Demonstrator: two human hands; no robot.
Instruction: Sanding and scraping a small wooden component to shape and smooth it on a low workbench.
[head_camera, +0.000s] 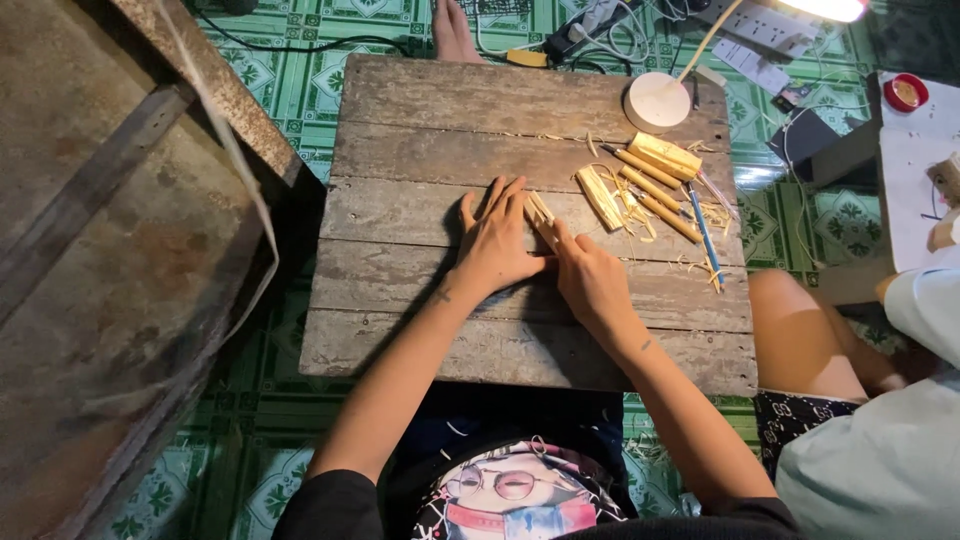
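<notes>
On the weathered plank desk, seen from the head camera, the left hand lies flat with its fingers spread, palm down, touching the near side of a small bundle of pale split bamboo strips. The right hand meets the same bundle from the other side; its grip is pressed together, with the fingertips closed on the lower end of the strips, though the exact finger contact is partly hidden by the hand itself. The bundle sits near the middle of the desk, angled up and away from the person, between the two hands. To do this step well, as a judgement: keep the left palm flat to pin the strips against the wood, keep the ends level, and let the right hand control alignment with light, even pressure so the thin pieces do not splay or snap. Just to the right lie more cut bamboo pieces, several round sticks, a blue pen-like tool and loose shavings; these stay apart from the bundle and are best left undisturbed. A round white lamp base stands at the far edge. Another person's bare knee is beside the desk at right. Green patterned floor tiles surround the work.
</notes>
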